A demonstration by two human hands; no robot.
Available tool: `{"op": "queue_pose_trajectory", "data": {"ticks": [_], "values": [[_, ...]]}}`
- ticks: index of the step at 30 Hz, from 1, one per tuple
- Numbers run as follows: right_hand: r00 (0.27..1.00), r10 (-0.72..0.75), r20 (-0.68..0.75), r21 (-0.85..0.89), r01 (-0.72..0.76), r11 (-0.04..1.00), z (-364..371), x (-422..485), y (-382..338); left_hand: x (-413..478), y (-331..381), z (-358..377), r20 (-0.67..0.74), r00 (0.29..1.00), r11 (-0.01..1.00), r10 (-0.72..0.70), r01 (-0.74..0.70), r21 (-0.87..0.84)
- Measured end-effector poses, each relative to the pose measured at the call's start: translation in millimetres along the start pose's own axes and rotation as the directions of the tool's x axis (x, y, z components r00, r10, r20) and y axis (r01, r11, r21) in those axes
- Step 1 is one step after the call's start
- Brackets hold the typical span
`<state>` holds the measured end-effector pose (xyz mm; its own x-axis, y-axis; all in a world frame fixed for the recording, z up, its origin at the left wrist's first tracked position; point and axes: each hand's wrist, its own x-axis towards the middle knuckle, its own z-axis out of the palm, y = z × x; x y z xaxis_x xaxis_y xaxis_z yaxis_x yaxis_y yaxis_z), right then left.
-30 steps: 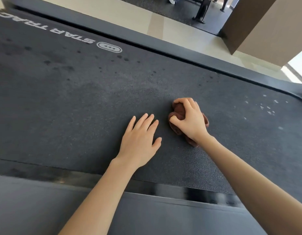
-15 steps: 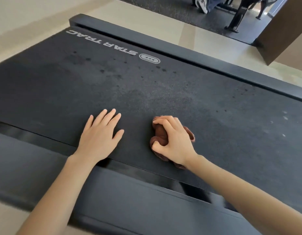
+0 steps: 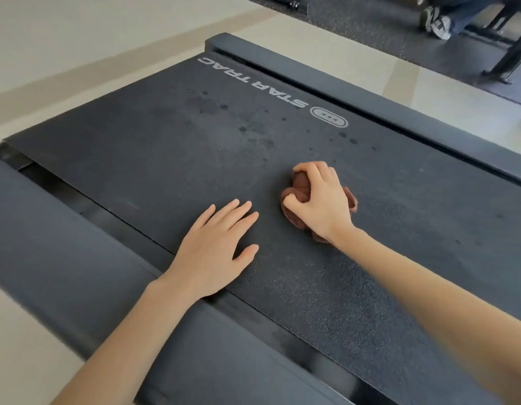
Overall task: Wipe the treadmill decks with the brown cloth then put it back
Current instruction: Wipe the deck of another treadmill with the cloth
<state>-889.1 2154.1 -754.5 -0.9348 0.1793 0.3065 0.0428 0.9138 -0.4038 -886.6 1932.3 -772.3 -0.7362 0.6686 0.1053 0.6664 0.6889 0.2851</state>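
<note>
The black treadmill belt (image 3: 194, 147) fills most of the view, with dark spots and a white STAR TRAC logo near its far edge. My right hand (image 3: 320, 200) grips the bunched brown cloth (image 3: 300, 182) and holds it down on the belt near the middle. My left hand (image 3: 215, 249) lies flat on the belt beside it, fingers straight and spread, close to the near edge. Most of the cloth is hidden under my right hand.
A grey side rail (image 3: 63, 252) runs along the near side of the belt, another rail (image 3: 370, 103) along the far side. Beige floor (image 3: 63, 54) lies to the left. A person's shoes (image 3: 437, 21) and a dark equipment frame (image 3: 510, 57) are at the top right.
Both hands and the cloth have moved along the belt toward its logo end. The belt's end and the floor to the left have come into view.
</note>
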Motion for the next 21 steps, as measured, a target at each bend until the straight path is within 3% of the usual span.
{"op": "queue_pose_trajectory", "data": {"ticks": [4, 9, 14, 21], "values": [[0.97, -0.214, 0.112, 0.088, 0.205, 0.975, -5.6, -58.1, -32.2, 1.8, -22.4, -12.9, 0.021, 0.999, 0.999, -0.025, 0.025, 0.038], [0.914, -0.364, 0.181, 0.168, 0.336, 0.927, 1.0, -53.2, -56.7, -7.0, -73.5, -31.2, -0.027, 0.947, 0.94, -0.319, 0.32, 0.117], [0.933, -0.325, 0.153, 0.198, 0.293, 0.935, 33.8, 14.4, -67.7, -11.7, -80.0, -28.0, -0.036, 0.934, 0.926, -0.355, 0.357, 0.127], [0.972, -0.221, 0.075, 0.085, 0.214, 0.973, 80.0, 100.6, -87.1, -12.0, -80.4, -29.7, -0.058, 0.932, 0.925, -0.359, 0.363, 0.113]]}}
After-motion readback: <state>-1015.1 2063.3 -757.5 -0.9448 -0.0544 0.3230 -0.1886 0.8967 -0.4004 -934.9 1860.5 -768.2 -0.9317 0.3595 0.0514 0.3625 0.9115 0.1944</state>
